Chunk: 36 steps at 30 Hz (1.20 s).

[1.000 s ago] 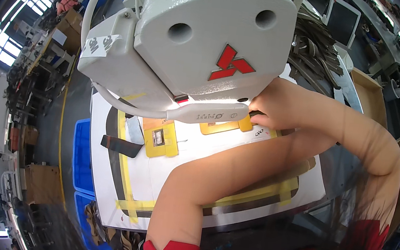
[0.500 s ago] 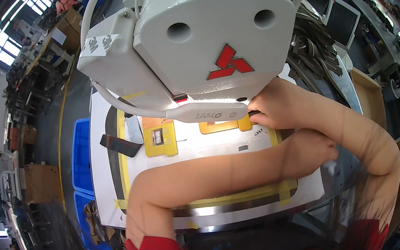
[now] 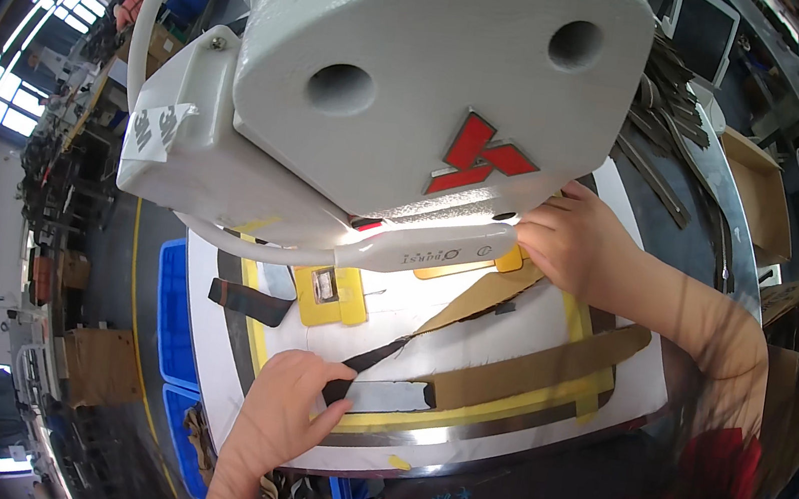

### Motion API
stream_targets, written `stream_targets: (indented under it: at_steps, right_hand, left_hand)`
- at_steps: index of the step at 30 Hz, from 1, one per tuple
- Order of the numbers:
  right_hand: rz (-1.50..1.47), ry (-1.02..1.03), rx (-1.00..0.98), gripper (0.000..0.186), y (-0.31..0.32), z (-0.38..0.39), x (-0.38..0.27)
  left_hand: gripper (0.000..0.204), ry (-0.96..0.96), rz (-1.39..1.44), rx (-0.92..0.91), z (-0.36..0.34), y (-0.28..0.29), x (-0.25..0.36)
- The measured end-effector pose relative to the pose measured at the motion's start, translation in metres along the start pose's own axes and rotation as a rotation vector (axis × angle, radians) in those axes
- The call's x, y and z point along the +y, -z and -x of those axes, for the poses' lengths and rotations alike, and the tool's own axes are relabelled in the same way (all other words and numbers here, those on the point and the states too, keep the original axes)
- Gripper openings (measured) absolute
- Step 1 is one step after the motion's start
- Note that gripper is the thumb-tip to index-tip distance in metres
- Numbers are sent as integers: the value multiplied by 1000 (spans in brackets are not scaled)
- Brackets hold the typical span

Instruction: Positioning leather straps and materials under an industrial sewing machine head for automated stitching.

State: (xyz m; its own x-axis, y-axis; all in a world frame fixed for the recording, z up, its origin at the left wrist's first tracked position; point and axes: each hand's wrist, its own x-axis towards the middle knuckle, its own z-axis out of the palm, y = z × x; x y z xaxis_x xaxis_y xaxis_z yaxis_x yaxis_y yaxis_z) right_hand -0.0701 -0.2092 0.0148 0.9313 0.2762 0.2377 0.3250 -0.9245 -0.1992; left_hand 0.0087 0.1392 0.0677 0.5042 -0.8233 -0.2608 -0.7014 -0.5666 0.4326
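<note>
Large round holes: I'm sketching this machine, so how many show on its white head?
2: the left hole and, higher in view, the right hole. Any on the far side of the machine head would be hidden.

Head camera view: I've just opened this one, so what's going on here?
A person is working with both bare hands under a white machine head. The left hand is at the dark end of brown strip material, one length of which lies along the near side of the white work surface. Another length runs up toward the right hand, whose fingertips are partly hidden beside the machine. A yellow plate lies between the hands and apart from them.
</note>
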Motion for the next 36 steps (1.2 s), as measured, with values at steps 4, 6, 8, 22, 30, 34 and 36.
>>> stream_targets:
  at_steps: [4, 6, 8, 22, 30, 34, 36]
  right_hand:
    - [11, 7, 6, 19, 1, 1, 0]
    - [15, -1, 5, 19, 1, 2, 1]
    - [1, 8, 11, 19, 0, 2, 2]
    - [7, 37, 62, 23, -4, 4, 4]
    - [-15, 47, 81, 22, -5, 5, 5]
    - [-3, 42, 78, 24, -3, 4, 5]
    - [1, 24, 59, 28, -3, 4, 1]
  left_hand:
    - [40, 105, 14, 113, 38, 4, -15]
    - [36, 147, -113, 194, 54, 9, -26]
    - [30, 185, -253, 289, 64, 14, -36]
    - [10, -332, 1125, 87, -35, 6, -12]
    - [32, -22, 426, 318, -147, -42, 8]
    - [31, -63, 244, 387, -159, -55, -10]
    - [30, -70, 206, 411, -160, -61, -16]
